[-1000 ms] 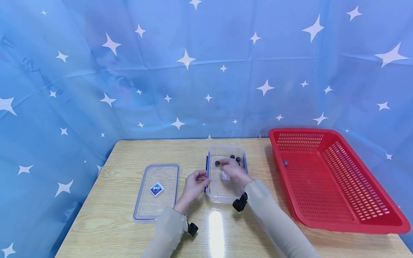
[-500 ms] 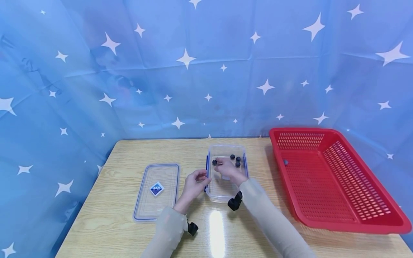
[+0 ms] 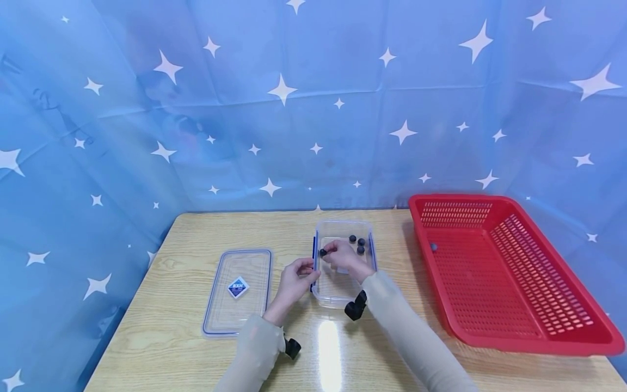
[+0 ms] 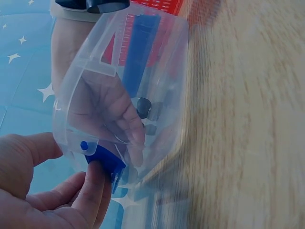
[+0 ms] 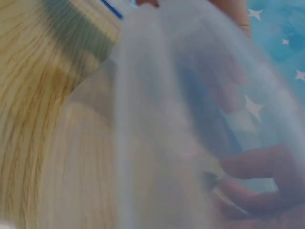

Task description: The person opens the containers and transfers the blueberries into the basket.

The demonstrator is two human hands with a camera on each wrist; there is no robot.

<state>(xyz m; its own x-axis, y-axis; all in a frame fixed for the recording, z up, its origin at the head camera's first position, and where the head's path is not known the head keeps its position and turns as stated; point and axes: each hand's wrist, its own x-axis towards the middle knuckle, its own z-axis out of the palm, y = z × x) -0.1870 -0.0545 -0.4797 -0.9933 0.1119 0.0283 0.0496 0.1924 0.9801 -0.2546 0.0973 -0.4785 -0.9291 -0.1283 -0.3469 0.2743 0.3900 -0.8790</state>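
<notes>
Clear plastic container (image 3: 343, 283) sits open on the wooden bench (image 3: 161, 337), blue latches along its sides, and three small dark round pieces (image 3: 358, 243) are gathered at its far end. Right hand (image 3: 343, 256) is inside the box, fingertips pinching a fourth dark piece (image 3: 323, 252) just above the left wall; it is tiny, roundish and near black, and the right wrist view is too blurred to add detail. Left hand (image 3: 294, 280) curls its fingers onto the container's left side, and the left wrist view shows them on the blue latch (image 4: 106, 160). Well to the left lies the clear lid (image 3: 238, 291), flat, blue-rimmed, with a blue diamond label whose white letters are too small to read. On the right, the red perforated basket (image 3: 539, 305) holds one small dark ball (image 3: 433, 246) near its far left corner.
</notes>
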